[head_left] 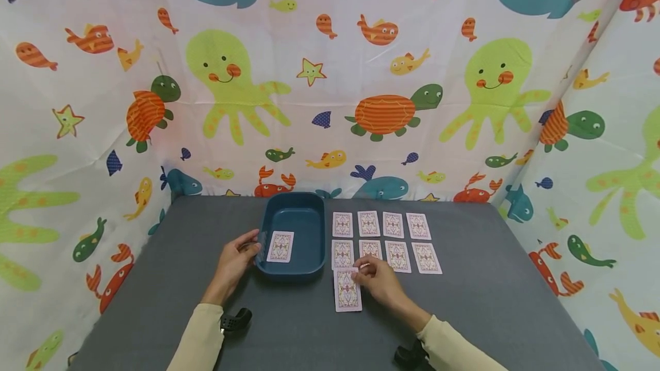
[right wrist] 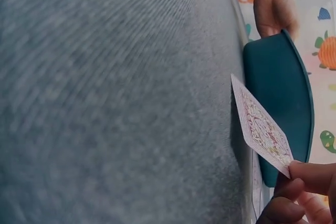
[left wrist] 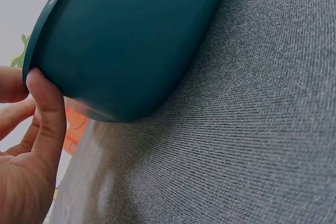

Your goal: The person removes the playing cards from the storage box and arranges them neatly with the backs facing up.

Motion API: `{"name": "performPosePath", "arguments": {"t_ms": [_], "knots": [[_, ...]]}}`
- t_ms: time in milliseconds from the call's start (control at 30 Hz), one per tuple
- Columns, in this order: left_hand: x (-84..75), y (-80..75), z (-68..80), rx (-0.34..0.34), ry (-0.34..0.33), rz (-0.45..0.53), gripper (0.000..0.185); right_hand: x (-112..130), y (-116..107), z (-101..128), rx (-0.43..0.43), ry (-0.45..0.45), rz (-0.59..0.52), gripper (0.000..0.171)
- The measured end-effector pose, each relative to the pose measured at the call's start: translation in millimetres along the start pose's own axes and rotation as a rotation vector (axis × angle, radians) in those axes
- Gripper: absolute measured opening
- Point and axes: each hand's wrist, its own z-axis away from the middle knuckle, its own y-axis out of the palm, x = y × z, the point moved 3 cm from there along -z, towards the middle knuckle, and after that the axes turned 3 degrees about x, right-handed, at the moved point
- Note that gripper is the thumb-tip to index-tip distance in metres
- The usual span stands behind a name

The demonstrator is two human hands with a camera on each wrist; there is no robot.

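Note:
My left hand (head_left: pixel 233 262) pinches the left rim of a dark teal tray (head_left: pixel 304 268), thumb outside the wall in the left wrist view. One patterned playing card (head_left: pixel 280 247) lies back up inside the tray. Between thumb and fingers, my right hand (head_left: pixel 382 283) holds another playing card (head_left: pixel 348 291) by its edge, its patterned back showing. In the right wrist view this held card (right wrist: pixel 260 127) is tilted above the grey cloth, in front of the tray's wall. In the head view it overlaps the near edge of a card (head_left: pixel 342 253) in the front row.
Right of the tray, two rows of playing cards (head_left: pixel 397 256) lie back up on the grey table (head_left: pixel 479 291). A white curtain with printed sea animals (head_left: pixel 330 67) hangs behind and at both sides. Dark bands (head_left: pixel 236 320) circle both wrists.

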Motion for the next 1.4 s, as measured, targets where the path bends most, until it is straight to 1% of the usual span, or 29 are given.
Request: {"name": "performPosePath", "arguments": {"t_ms": [200, 400, 667, 900, 1033, 1233, 1400], "knots": [[-0.4, 0.4, 0.0, -0.002, 0.010, -0.008, 0.045, -5.4, 1.4, -1.9, -0.014, -0.049, 0.065, 0.013], [0.1, 0.6, 0.5, -0.001, 0.006, -0.021, 0.045, -9.5, 1.0, -4.9, -0.002, -0.048, 0.090, 0.013], [-5.1, -0.8, -2.1, -0.002, 0.035, -0.014, 0.045, -2.4, -2.1, -11.0, 0.025, -0.071, 0.165, 0.012], [-4.1, -1.5, -0.8, 0.005, 0.016, -0.015, 0.046, -4.6, -1.2, -12.6, 0.057, -0.039, 0.190, 0.011], [-1.6, -0.8, 1.5, 0.006, 0.015, 0.000, 0.045, -7.7, 1.5, -13.2, 0.062, -0.042, 0.186, 0.013], [-0.9, -0.3, 2.7, 0.005, 0.032, 0.010, 0.046, -10.1, 2.5, -13.5, 0.029, -0.034, 0.176, 0.013], [0.9, 0.4, 1.4, 0.007, 0.022, 0.007, 0.045, -11.0, 1.8, -13.0, 0.014, -0.021, 0.182, 0.009]]}}
